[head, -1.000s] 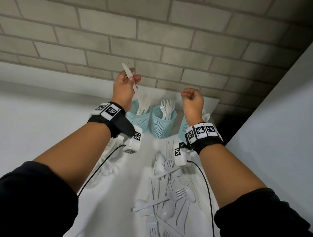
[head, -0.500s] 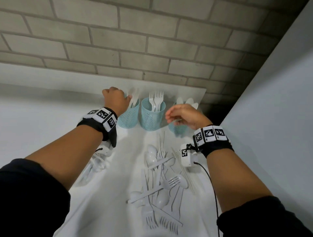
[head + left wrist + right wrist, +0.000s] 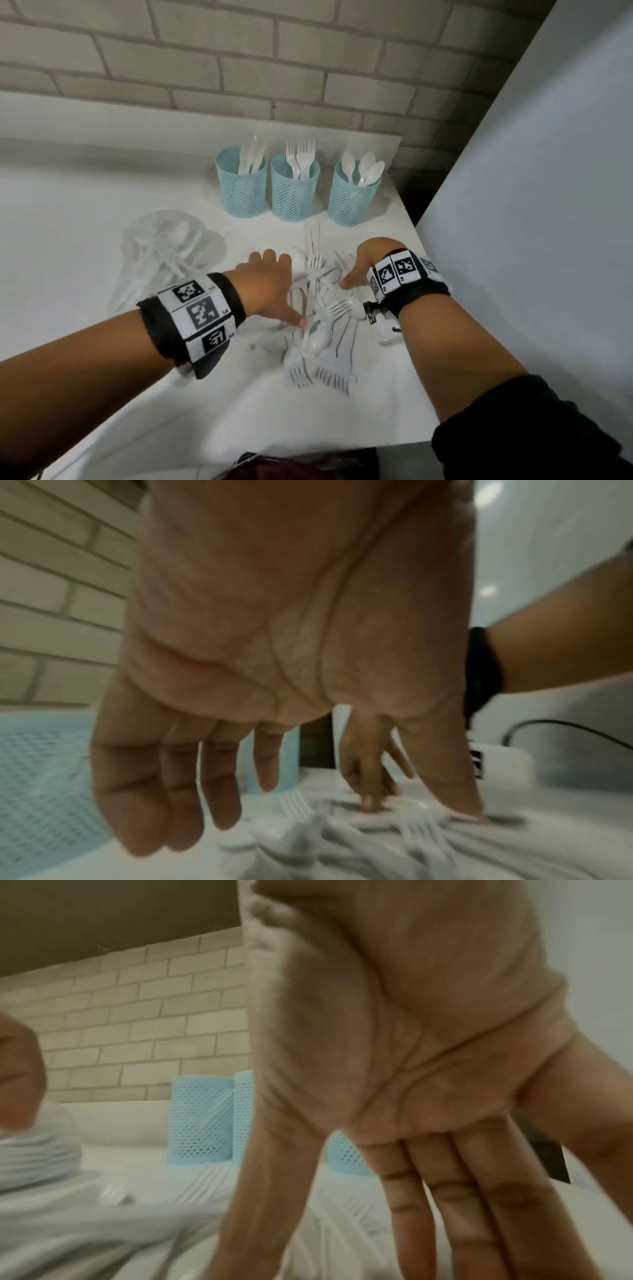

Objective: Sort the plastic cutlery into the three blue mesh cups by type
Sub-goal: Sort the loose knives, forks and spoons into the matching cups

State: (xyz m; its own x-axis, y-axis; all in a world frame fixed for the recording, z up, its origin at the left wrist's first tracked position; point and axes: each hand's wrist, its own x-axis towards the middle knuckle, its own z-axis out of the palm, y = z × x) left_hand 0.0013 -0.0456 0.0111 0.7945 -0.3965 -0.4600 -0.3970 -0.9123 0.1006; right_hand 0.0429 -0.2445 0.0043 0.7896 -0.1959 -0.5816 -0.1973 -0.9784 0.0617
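Three blue mesh cups stand in a row at the back: the left cup point(image 3: 241, 186) holds knives, the middle cup point(image 3: 295, 190) forks, the right cup point(image 3: 354, 197) spoons. A loose pile of white plastic cutlery point(image 3: 325, 329) lies in front of them. My left hand point(image 3: 281, 287) hovers over the pile's left side with fingers spread and holds nothing; its thumb tip touches the cutlery point(image 3: 387, 834). My right hand point(image 3: 356, 270) reaches down onto the pile's right side, fingers straight, palm bare point(image 3: 428, 1069).
A crumpled clear plastic bag point(image 3: 164, 246) lies left of the pile. A white panel point(image 3: 531, 205) rises close on the right, just past the table's right edge point(image 3: 409, 219). A brick wall point(image 3: 308, 68) stands behind the cups.
The knife held by my left hand a second ago is gone from it. Both hands have dropped from the cups to the pile and spread open. The head view has tilted down.
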